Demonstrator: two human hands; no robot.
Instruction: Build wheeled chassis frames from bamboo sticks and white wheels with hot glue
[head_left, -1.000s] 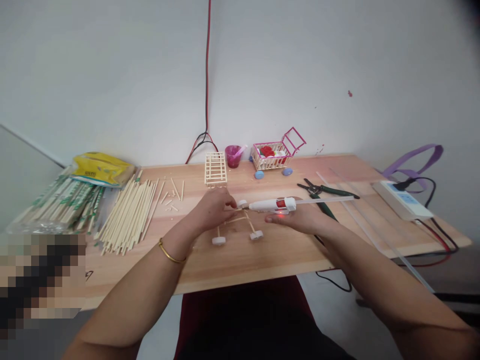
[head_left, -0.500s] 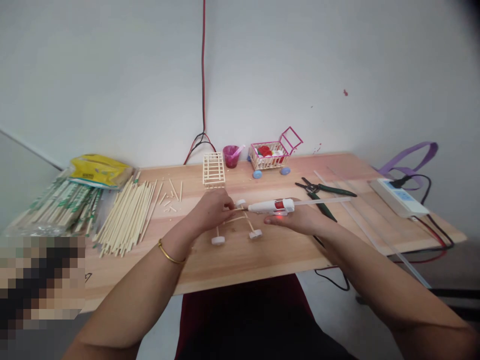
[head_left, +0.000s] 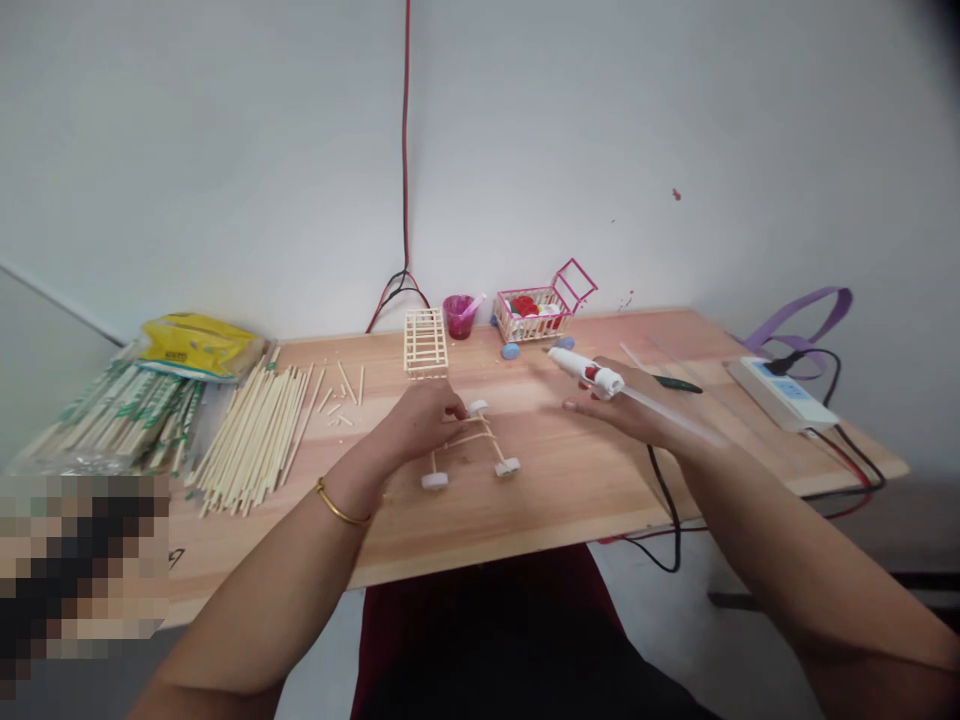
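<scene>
My left hand [head_left: 427,418] is closed on a stick frame with white wheels [head_left: 491,448], which rests on the wooden table [head_left: 420,540]. Its fingers pinch the far crosspiece, and the hand hides one corner of the frame. To the right, my right hand [head_left: 626,408] grips a white hot glue gun [head_left: 589,373]. The nozzle points up and to the left, and a clear glue stick [head_left: 675,412] juts from its back end. The gun is apart from the wheeled frame. Behind my left hand stands a small basket built of sticks [head_left: 426,343].
Loose wooden sticks [head_left: 251,435] and a yellow packet [head_left: 201,345] lie at left. At the back are a pink cup [head_left: 459,318] and a small stick cart [head_left: 532,315] with blue wheels. A white power strip [head_left: 784,393] is at right; the gun's black cord [head_left: 667,510] hangs over the front edge.
My right hand has drawn the glue gun from the frame toward the right and tilted its nozzle upward. It now covers most of the green-handled cutters. My left hand stays on the frame.
</scene>
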